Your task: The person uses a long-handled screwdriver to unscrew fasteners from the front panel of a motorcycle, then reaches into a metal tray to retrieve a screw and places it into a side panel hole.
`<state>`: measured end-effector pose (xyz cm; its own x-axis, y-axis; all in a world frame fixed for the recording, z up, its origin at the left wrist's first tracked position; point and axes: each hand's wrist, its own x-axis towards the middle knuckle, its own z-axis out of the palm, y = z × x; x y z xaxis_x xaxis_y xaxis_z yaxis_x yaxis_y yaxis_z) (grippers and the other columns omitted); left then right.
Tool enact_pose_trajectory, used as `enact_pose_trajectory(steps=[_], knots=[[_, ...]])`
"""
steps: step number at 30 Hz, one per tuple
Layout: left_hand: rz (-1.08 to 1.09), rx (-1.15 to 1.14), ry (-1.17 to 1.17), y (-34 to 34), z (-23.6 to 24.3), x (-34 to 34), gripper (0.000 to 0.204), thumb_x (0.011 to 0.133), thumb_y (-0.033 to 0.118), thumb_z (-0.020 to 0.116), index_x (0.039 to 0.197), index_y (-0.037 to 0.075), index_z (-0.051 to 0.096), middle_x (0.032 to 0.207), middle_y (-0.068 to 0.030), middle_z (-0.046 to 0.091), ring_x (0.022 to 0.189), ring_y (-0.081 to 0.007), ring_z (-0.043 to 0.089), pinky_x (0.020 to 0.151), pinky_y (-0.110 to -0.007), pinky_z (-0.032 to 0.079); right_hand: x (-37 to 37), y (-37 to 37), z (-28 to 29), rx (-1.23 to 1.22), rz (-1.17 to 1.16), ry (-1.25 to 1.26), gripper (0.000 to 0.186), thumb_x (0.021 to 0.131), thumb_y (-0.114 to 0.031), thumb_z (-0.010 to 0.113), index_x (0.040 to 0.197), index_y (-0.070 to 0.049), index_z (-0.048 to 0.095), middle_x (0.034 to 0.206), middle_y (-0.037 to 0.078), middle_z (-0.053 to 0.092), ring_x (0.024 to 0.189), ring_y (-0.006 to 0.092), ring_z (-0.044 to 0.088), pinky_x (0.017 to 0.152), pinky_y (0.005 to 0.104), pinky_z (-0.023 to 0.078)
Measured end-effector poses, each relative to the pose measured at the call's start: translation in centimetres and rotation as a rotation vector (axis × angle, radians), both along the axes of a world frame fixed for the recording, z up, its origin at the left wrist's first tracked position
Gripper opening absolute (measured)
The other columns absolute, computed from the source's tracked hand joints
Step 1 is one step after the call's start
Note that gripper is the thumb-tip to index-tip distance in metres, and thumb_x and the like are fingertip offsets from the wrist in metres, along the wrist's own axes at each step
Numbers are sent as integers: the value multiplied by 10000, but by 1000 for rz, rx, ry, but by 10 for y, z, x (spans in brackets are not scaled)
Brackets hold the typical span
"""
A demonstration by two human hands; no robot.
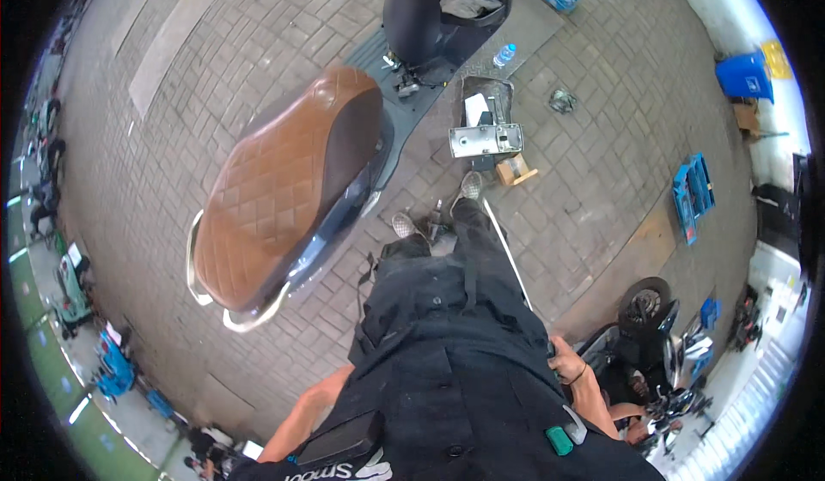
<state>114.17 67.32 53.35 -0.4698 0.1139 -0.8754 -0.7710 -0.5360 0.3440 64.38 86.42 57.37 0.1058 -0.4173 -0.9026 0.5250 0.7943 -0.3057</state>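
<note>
At my right hip my right hand (565, 361) is closed with its fingers curled. A small dark part shows at its fingers, too little to name. A thin white rod (507, 253) runs from beside my right shoe up my right leg toward that hand; clothing hides whether the two meet. My left forearm (309, 408) bends in behind my left hip, and my body hides the left hand. Ahead to the left stands a scooter with a brown quilted seat (275, 189). By my feet lies an open tray (464, 94) with a silver metal panel (485, 141) across its near end.
A small cardboard box (514, 170) and a water bottle (504, 55) are near the tray. To the right, an open blue toolbox (693, 196) lies on the paving, with a dark motorcycle (649, 335) nearer. A blue bin (744, 76) stands by the wall.
</note>
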Motion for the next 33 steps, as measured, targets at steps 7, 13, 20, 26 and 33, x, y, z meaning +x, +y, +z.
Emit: enact_pose_trajectory(steps=[7, 13, 20, 26, 33], knots=[[138, -40, -449, -73, -1, -60, 416, 862, 263, 752, 1104, -66, 674, 990, -139, 714, 1002, -169, 613, 843, -343, 466, -23, 19, -54, 54, 288, 20, 524, 655, 31, 724, 1173, 30, 649, 953, 31, 700, 846, 158, 620, 773, 303, 504], [481, 184, -348, -57, 26, -102, 326, 862, 267, 754, 907, -47, 677, 780, -99, 687, 845, -197, 656, 772, -377, 502, -104, -21, -93, 119, 455, 139, 419, 664, -1, 727, 1069, -14, 621, 815, 5, 596, 771, 152, 574, 722, 322, 487], [-265, -691, -339, -129, -115, -153, 283, 865, 211, 739, 978, -39, 670, 827, -163, 700, 804, -252, 673, 756, -370, 514, -223, -89, -235, 228, 492, 817, 327, 634, -156, 792, 879, -3, 638, 808, 170, 689, 806, 333, 675, 745, 431, 519], [-527, -1102, 229, -302, -236, -385, 242, 896, 172, 683, 882, -51, 589, 825, -199, 621, 792, -341, 619, 731, -416, 481, -243, -177, -432, 43, -416, 869, 315, 708, -119, 799, 946, 9, 638, 788, 91, 657, 745, 206, 622, 709, 358, 511], [-968, -1496, 324, -282, -559, -589, 824, 737, 404, 800, 1419, 65, 484, 1382, -250, 494, 1309, -438, 446, 1063, -584, 379, -264, -287, -547, -184, -886, 927, 284, 764, -39, 767, 1012, 12, 637, 829, 26, 650, 752, 128, 601, 688, 288, 503]])
